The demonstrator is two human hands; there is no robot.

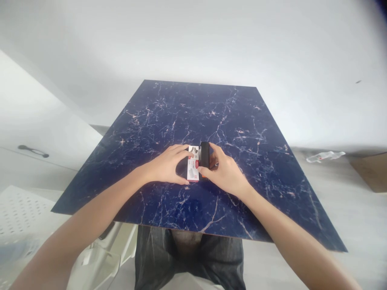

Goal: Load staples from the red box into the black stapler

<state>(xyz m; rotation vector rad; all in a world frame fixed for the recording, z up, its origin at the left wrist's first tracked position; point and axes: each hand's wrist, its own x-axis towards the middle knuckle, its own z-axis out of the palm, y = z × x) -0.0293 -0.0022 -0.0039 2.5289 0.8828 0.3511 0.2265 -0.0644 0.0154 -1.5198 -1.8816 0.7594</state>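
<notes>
from my remote seat i see a small white-and-red box (192, 164) lying on the dark blue marbled table (196, 108), around its middle, with a black item (204, 154) right alongside; whether the two touch, i can't tell. the left hand (167, 166) spans the box, thumb at its near end, fingers at the far end and on the printed face, so i read that grip as closed around it. the right hand (228, 173) is clamped on the black item, thumb toward the box, fingers along the outer side. by my judgement, pairing the two is done; neither is released yet.

the box's printed face looks unopened to me, and its contents are hidden. farther out, to the right, i find some brown cardboard (371, 172), perhaps a carton, its inside out of view, beside a clear plastic thing (322, 156). on the left is a dark handle (33, 152) on a white front.
</notes>
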